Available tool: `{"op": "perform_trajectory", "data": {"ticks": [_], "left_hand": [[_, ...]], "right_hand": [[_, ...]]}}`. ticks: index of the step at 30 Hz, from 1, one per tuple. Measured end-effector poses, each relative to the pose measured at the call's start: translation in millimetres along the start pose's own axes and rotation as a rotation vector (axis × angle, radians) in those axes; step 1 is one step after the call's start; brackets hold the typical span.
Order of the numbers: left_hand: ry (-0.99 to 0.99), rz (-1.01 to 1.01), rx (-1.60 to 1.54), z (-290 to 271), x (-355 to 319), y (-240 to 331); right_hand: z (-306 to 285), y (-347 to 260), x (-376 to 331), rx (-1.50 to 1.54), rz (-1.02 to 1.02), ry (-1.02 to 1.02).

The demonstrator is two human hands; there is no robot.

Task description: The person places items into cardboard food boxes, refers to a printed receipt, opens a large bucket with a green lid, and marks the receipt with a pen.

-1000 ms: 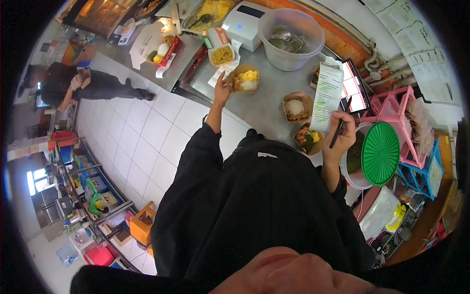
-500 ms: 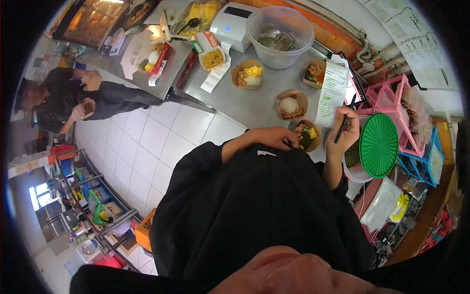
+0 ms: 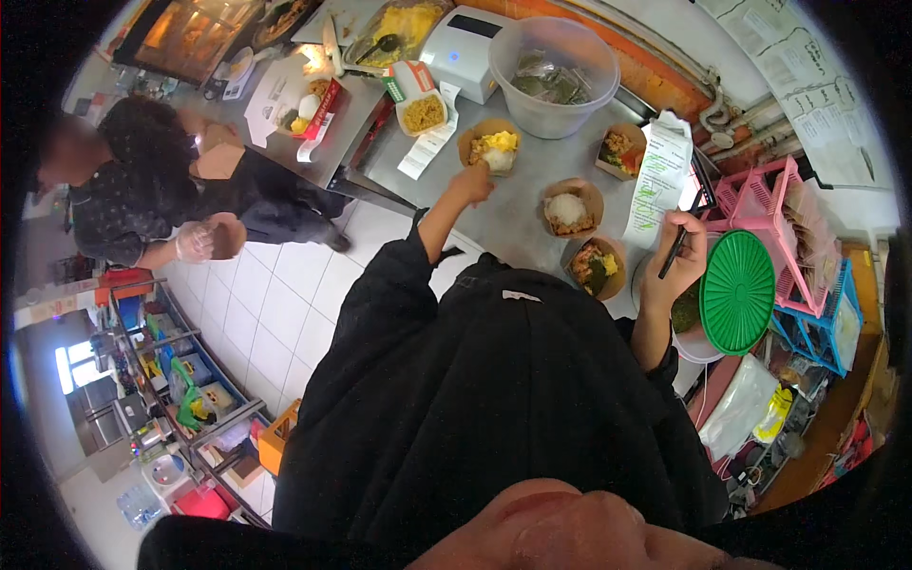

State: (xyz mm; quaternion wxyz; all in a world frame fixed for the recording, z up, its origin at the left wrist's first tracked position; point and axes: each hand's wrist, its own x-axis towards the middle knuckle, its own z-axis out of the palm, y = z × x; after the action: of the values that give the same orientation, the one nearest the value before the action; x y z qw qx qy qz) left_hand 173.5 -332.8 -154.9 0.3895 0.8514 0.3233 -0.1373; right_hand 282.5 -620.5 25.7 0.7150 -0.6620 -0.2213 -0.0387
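My left hand point(image 3: 469, 186) reaches over the steel counter with its fingers at the near edge of a brown paper food box point(image 3: 474, 160) containing rice and yellow egg. Nothing shows in that hand. In my right hand point(image 3: 686, 249) is a slim black pen point(image 3: 674, 255), gripped between the fingers. A long white receipt point(image 3: 659, 177) with green marks stands just beyond that hand; whether the fingers touch it is unclear. Between my hands are a box of rice and meat point(image 3: 568, 209) and a box of mixed food with greens point(image 3: 596, 269). Another filled box point(image 3: 621, 150) sits beside the receipt.
A clear plastic tub point(image 3: 554, 95) holding small packets stands near a white printer point(image 3: 462, 52). A noodle box point(image 3: 423, 115) rests by another receipt. At right are a green lid point(image 3: 737, 293) and pink basket point(image 3: 781, 228). A co-worker point(image 3: 142, 180) holds boxes at left.
My left hand has moved from the near mixed-food box to the rice-and-egg box, farther left. My right hand keeps the pen. The co-worker has come closer.
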Motion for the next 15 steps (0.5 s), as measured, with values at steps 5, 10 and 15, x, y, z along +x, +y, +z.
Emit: {"op": "perform_trajectory", "data": {"ticks": [5, 10, 15], "left_hand": [[0.177, 0.953, -0.067, 29, -81, 94], [-0.677, 0.886, -0.151, 28, -104, 119], [-0.745, 0.904, -0.091, 18, -96, 117]], "right_hand": [[-3, 5, 2, -0.036, -0.021, 0.023], [3, 0, 0, -0.049, -0.073, 0.019], [-1, -1, -3, -0.096, -0.036, 0.040]]}}
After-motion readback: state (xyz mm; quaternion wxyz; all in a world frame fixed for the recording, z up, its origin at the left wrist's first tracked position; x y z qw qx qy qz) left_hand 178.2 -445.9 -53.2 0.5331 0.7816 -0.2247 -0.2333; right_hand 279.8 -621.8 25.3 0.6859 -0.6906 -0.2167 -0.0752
